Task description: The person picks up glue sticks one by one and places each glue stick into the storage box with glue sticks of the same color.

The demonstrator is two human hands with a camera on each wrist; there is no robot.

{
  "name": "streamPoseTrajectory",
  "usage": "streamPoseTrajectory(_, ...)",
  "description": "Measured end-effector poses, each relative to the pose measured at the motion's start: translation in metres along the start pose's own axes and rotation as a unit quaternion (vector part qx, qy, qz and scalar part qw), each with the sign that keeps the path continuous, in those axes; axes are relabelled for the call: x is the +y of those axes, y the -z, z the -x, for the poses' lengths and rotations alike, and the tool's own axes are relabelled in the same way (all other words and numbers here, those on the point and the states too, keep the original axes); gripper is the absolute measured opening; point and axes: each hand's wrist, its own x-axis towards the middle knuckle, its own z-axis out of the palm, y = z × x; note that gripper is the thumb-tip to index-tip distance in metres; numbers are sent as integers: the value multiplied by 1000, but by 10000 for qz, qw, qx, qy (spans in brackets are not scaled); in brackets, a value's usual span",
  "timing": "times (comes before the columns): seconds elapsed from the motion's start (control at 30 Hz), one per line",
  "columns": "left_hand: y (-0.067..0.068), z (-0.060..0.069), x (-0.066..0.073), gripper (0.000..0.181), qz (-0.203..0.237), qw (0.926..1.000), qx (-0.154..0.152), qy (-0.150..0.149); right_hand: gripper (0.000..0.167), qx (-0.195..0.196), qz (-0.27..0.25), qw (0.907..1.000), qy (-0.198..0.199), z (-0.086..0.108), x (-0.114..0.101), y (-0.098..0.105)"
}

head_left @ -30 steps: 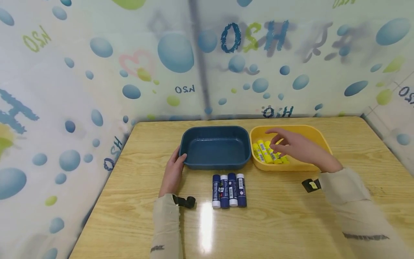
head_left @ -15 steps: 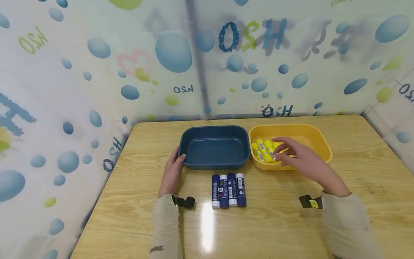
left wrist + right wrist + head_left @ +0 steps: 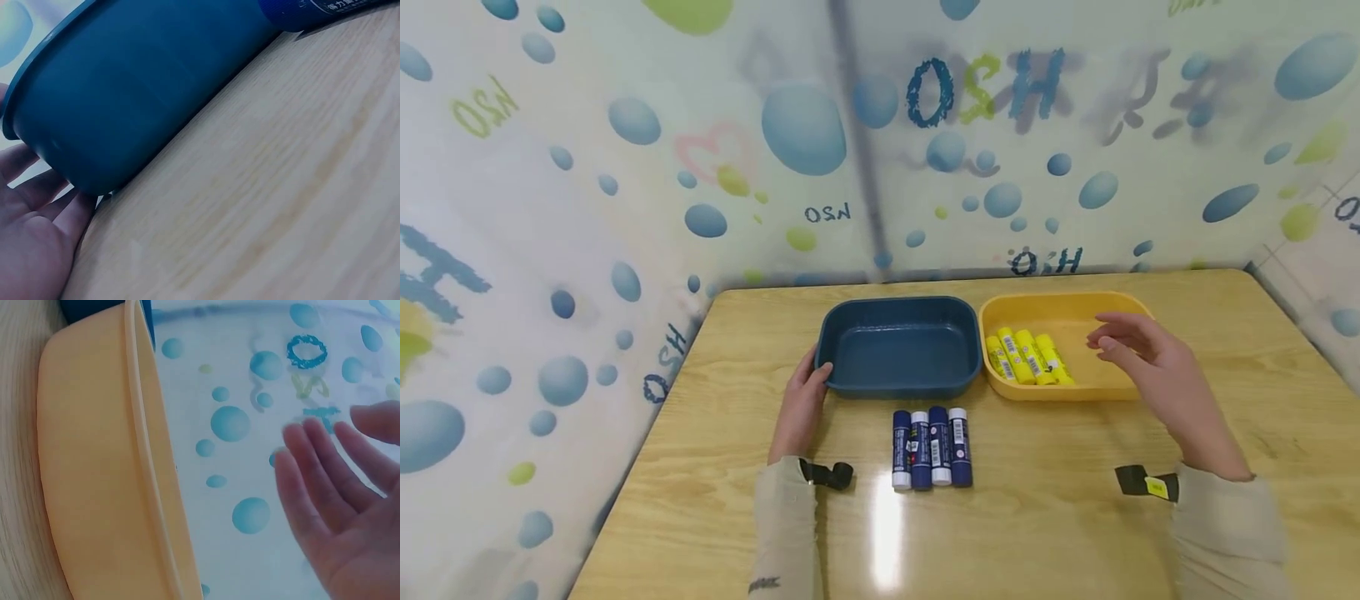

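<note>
Yellow cylindrical tubes (image 3: 1033, 358) seem done, inside the yellow plastic tray (image 3: 1067, 307); navy-white tubes (image 3: 939, 447) remain — left hand (image 3: 801, 404) grips blue plastic tray (image 3: 902, 354), right hand (image 3: 1161, 371) relaxed.

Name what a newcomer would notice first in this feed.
Probably the yellow tray, right of the blue tray, with yellow tubes at its left end. Next, four dark blue tubes lined up on the table in front of the blue tray. The left hand holds that tray's left end; the right hand is raised by the yellow tray's right end.
</note>
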Motion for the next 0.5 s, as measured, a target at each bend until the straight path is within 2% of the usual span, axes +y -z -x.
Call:
streamPoseTrajectory(0.17,-1,3,-3,48,52,10000,3,-10,37,614,-415,9972,-85,2,10,10)
streamPoseTrajectory(0.3,-1,4,1,49,-10,10000,-16,96,38,1081,-649,9910,-440,1,17,17)
streamPoseTrajectory(0.4,-3,7,6,50,-101,9998,-56,132,39,1599,-927,9789,-867,-2,23,22)
streamPoseTrajectory(0.5,-5,10,13,50,-198,9997,-80,109,38,2109,-1426,9582,-1305,-4,31,28)
